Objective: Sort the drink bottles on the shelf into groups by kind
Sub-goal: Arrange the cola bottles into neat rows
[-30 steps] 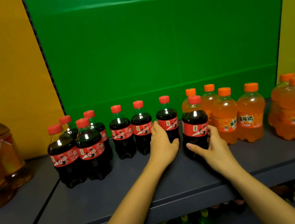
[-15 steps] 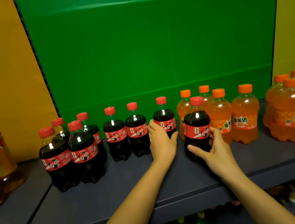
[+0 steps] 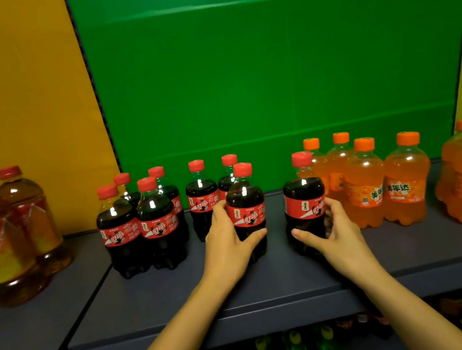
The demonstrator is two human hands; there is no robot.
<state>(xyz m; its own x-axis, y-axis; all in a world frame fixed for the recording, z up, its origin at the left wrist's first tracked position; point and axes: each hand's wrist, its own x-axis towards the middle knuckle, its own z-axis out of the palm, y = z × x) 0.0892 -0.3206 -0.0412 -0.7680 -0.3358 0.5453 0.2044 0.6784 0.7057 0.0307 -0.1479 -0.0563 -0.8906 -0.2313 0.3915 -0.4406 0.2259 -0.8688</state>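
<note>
Both hands share one step, as I judge it: to bring the cola bottle (image 3: 246, 212) and the second cola bottle (image 3: 305, 205) over to the cola group (image 3: 140, 226), which stands at nine o'clock from them. To do it well, keep each bottle upright and low and hold it on the belly. Pass in front of the back bottles (image 3: 202, 198) at twelve o'clock, so nothing is knocked. The second cola bottle must first come clear of the orange soda bottles (image 3: 378, 184), just beside it at three o'clock. The left hand (image 3: 226, 246) grips the cola bottle, with the thumb across the front under the label and the fingers curled round its left side. The right hand (image 3: 337, 233) grips the second cola bottle in the mirror way, thumb low at the front and fingers wrapped round the right side. A strip of bare shelf (image 3: 182, 293) lies between the two bottles. Both look upright, but I cannot tell if they rest on the shelf or are lifted a little.
</note>
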